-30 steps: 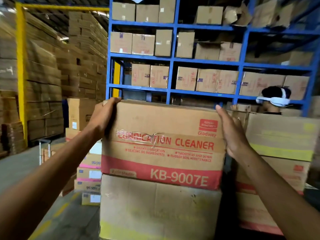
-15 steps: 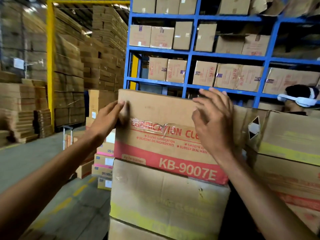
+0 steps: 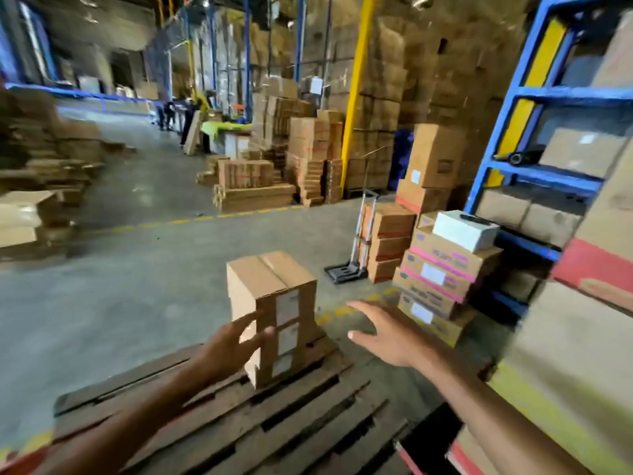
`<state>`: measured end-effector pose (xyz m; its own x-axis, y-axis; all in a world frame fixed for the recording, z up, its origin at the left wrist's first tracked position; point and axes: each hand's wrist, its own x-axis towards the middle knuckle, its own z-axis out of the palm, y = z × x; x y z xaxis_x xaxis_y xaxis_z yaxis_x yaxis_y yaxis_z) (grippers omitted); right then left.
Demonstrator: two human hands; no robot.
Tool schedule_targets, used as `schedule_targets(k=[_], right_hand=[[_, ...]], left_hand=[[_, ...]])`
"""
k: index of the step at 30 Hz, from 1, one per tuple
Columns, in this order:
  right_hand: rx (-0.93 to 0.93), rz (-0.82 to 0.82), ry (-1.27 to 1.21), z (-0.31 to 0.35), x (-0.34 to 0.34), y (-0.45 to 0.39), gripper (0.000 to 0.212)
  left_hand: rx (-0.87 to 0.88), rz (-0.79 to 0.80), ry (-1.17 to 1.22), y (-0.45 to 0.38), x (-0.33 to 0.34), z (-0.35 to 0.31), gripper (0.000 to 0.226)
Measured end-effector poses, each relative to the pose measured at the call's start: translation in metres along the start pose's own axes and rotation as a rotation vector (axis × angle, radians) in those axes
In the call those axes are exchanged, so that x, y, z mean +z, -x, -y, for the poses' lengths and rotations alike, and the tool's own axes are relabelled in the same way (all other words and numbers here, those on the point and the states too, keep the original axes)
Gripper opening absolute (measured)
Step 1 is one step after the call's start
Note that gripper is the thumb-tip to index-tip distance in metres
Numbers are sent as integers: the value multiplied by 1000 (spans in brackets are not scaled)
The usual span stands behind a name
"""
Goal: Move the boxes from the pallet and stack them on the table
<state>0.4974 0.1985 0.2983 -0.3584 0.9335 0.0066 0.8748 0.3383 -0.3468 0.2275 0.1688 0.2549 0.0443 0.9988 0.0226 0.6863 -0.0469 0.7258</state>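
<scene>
The pallet [image 3: 239,416] is rough, weathered dark wood slats. The box [image 3: 270,303] on it is matt brown cardboard with white paper labels and tape along the top seam. Concrete floor [image 3: 137,286] looks dull grey, hand truck [image 3: 352,255] is metal.

Single view only, head-mounted wide-angle, so nothing overlaps with a second camera. It looks forward and down from standing height. Near bottom of frame: wooden pallet [image 3: 239,416] with a small stack of boxes [image 3: 274,313] on its far end, both forearms reaching in from the bottom corners, left hand [image 3: 229,344] and right hand [image 3: 387,334] at mid-frame. Far field runs up a warehouse aisle to the upper left. Blue rack [image 3: 513,97] and large cartons crowd the right edge, very close. Edges bend and smear.
</scene>
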Motion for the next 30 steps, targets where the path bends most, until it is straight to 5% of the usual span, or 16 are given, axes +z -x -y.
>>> schedule_targets(k=[4,9,11,15,23,30], right_hand=[[112,354,-123,8,72,-50,65],[131,460,-66,2,124,-96,66],[135,463,-82,-4,135,-115,65],[170,369,-155,-15,144,-164,62],[104,194,-229,-68,163,-317,58],[337,112,-296,-167,210,-507,66]], left_hand=[[-251,-3,53,12,-8,93,54],[-396,-5,141,2,-8,148,14],[-435,-19,147,-11,-9,155,13],[-455,-73,226,-53,-11,169,48],[-462,-123,234,-224,9,182,57],[-676,1,215,-407,72,240,65]])
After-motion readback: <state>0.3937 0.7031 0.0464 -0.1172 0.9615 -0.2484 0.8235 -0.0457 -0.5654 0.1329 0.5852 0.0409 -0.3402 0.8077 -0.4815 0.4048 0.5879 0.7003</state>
